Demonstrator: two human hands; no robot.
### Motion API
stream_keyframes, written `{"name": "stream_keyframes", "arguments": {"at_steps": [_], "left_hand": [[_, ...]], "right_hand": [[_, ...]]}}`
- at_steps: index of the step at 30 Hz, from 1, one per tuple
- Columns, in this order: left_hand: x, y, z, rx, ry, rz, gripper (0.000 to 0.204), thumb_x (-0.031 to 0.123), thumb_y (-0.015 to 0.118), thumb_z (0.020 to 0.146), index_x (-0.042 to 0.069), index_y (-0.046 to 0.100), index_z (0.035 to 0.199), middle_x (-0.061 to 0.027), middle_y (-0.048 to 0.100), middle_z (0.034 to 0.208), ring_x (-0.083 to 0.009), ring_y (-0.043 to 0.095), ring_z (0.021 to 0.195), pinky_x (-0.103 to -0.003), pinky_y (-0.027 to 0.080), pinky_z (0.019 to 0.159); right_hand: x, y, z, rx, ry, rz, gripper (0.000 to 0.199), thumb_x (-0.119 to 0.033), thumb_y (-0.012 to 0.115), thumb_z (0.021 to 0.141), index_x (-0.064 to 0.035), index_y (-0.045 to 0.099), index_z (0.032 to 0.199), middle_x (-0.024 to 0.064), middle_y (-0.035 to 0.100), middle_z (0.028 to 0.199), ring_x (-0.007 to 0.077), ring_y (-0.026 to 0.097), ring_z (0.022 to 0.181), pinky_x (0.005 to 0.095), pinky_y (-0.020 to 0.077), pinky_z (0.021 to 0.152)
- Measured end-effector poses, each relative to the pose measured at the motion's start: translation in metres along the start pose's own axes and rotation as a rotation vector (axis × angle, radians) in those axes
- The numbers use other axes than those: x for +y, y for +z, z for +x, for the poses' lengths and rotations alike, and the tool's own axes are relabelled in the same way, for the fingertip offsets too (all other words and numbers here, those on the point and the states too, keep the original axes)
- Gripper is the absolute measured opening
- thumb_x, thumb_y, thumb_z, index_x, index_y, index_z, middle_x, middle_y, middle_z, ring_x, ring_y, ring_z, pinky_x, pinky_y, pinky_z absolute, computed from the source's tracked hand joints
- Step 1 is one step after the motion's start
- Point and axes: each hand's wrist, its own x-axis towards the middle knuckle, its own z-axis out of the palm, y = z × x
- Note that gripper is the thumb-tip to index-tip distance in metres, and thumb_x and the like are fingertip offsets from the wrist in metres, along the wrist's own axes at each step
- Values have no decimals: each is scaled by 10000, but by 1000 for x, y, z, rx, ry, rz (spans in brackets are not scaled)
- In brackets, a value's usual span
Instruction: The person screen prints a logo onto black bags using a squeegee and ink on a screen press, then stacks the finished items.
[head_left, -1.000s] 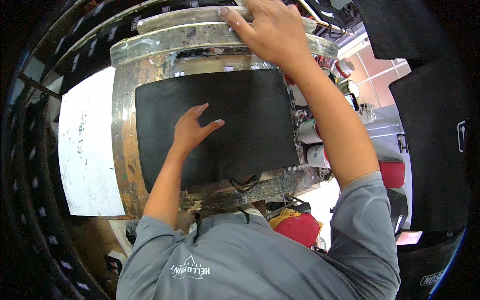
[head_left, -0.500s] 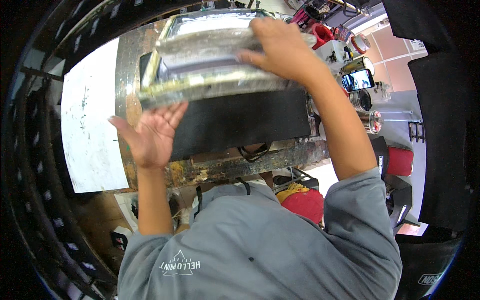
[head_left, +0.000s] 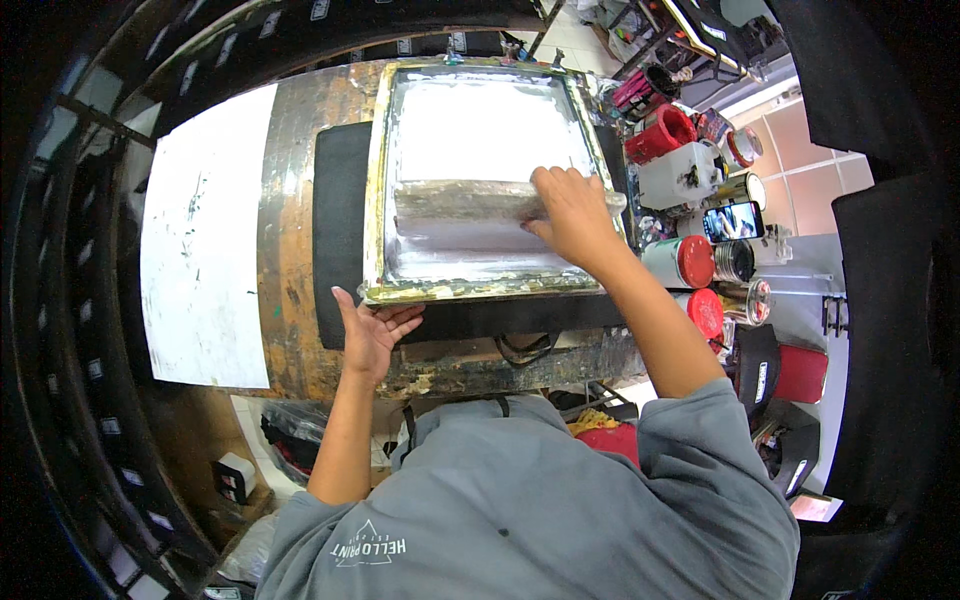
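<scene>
A screen-printing frame (head_left: 374, 205) with white, ink-smeared mesh lies flat over a black cloth bag (head_left: 340, 230) on the worktable. Across the inside of the frame rests a squeegee (head_left: 460, 200) with a worn, stained handle. My right hand (head_left: 578, 215) is wrapped over the squeegee's right end, thumb on the near side. At the frame's near left corner is my left hand (head_left: 372, 335), palm up, thumb raised and fingers stretched out beside the frame's near edge. It grips nothing. Whether its fingertips touch the frame I cannot tell.
A white sheet (head_left: 205, 240) with dark specks covers the table's left end. Along the right edge stand red-lidded jars (head_left: 696, 262), a red tub (head_left: 662, 135), a whitish container (head_left: 680, 175) and a lit phone (head_left: 733, 221). Black items hang on racks (head_left: 90, 400) at the left.
The raised, tilted frame has come down flat onto the black bag. My right hand has moved nearer with the squeegee, and my left hand has shifted right at the frame's near corner.
</scene>
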Motion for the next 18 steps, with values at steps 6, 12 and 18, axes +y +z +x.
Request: {"name": "stream_keyframes", "arguments": {"at_steps": [6,12,18], "left_hand": [[-17,4,6,104,2,37,1169,932,239,900,-63,402,1492,-268,633,1297,-367,652,1205,-477,535,1033],[-21,-1,7,75,-13,8,1096,887,216,943,-36,415,1501,-262,639,1311,-360,655,1200,-466,532,1025],[-26,-15,14,48,-65,-33,1150,912,239,919,-51,381,1530,-267,619,1344,-368,642,1225,-466,517,1059]], "right_hand": [[-19,35,-34,21,-40,-21,552,-228,891,715,-94,554,1132,104,612,1043,300,587,1033,475,390,884],[-1,59,7,95,-30,-50,524,-186,874,717,-111,551,1123,73,594,1047,280,564,1038,477,373,906],[47,82,111,114,-24,-34,570,-277,889,740,-117,560,1176,74,656,1105,306,608,1085,526,401,890]]}}
